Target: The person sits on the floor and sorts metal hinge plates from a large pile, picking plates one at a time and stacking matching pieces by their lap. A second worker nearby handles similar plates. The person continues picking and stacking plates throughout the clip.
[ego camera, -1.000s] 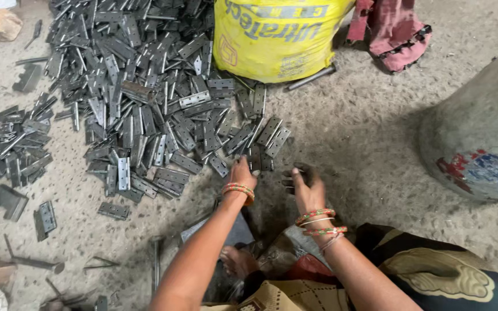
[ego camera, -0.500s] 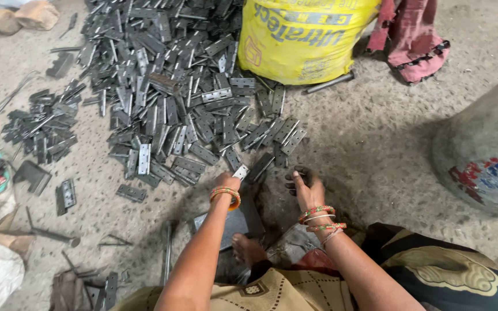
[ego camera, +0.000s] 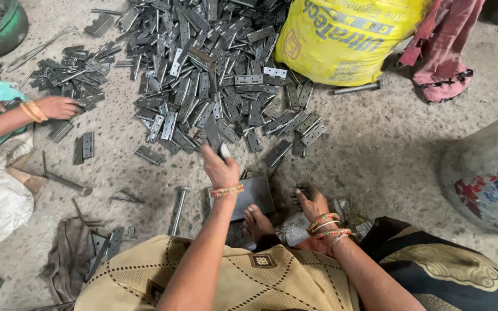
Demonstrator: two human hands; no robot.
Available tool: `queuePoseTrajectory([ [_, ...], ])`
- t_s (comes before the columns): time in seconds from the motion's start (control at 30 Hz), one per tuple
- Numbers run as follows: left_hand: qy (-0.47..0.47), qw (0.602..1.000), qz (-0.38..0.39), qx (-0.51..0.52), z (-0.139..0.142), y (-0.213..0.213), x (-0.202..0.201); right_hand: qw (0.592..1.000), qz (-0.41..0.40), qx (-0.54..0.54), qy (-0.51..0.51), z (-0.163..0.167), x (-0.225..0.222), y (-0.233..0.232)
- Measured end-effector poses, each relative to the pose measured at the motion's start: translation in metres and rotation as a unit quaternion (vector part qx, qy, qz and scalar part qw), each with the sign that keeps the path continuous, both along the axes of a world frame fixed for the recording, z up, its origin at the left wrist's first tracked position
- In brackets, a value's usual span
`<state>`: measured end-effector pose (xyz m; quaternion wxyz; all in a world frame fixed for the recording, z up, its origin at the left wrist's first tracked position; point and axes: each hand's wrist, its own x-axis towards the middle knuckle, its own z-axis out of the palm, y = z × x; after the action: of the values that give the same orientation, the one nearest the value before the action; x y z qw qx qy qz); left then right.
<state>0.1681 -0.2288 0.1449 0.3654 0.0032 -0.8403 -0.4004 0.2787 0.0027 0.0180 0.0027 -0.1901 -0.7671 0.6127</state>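
The fingers of the left hand are closed around 1 dark metal hinge, lifted at the near edge of the big hinge pile on the concrete floor. The right hand rests low on the floor beside a bare foot; its fingers curl over something small and dark, and I cannot tell whether they grip it. A flat steel plate lies just under the left wrist, between the 2 hands. A yellow sack sits behind the pile, a red cloth to its right, and a long bolt lies left of the plate. At the left edge another person's hand touches a smaller heap of hinges.

The risks, as I judge them: the hinge is held by only part of its length, so its free leaf could swing and pinch a fingertip or slip loose; dropped, it would land close to the bare foot. Sharp stamped edges in the pile could also cut the skin
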Motion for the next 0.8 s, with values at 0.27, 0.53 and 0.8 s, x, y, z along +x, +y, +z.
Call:
queuePoseTrajectory([
  [0.27, -0.466, 0.853, -0.080, -0.223, -0.062, -0.021, 0.055, 0.993, 0.022, 0.101, -0.052, 0.013, 0.031, 0.001],
  [0.53, -0.377, 0.882, -0.187, -0.210, -0.060, 0.010, 0.070, 0.997, 0.021, 0.062, -0.030, 0.014, 0.033, -0.009],
  [0.8, -0.342, 0.845, -0.329, -0.246, -0.042, 0.081, 0.117, 0.986, -0.064, -0.146, -0.055, 0.033, 0.033, 0.003],
])
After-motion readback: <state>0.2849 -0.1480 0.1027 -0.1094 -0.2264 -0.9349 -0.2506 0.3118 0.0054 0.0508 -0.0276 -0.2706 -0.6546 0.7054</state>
